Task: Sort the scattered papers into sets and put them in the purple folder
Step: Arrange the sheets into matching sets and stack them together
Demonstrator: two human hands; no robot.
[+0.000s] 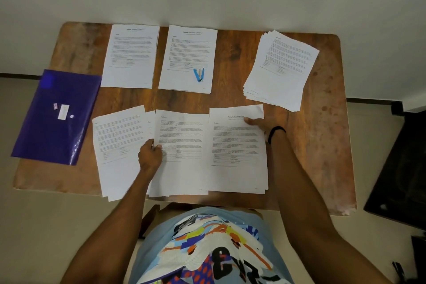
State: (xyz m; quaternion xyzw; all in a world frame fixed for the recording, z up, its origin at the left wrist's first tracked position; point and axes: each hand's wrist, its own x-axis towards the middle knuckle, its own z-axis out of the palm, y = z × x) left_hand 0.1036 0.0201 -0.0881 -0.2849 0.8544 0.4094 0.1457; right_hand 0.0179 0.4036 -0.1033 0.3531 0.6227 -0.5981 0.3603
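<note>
On wooden table (322, 145), with left hand (149, 155) pinching middle near sheet (184, 173) and right hand (256, 123) gripping right sheet (237, 143), match headings before stacking.

Soft, even indoor light, rather dim, faint shadows edging the papers (184, 131) on the surface (322, 136), pale glare streaks on the purple folder (46, 131), wide-angle bending toward the edges, print soft and unreadable, perhaps from compression.
</note>
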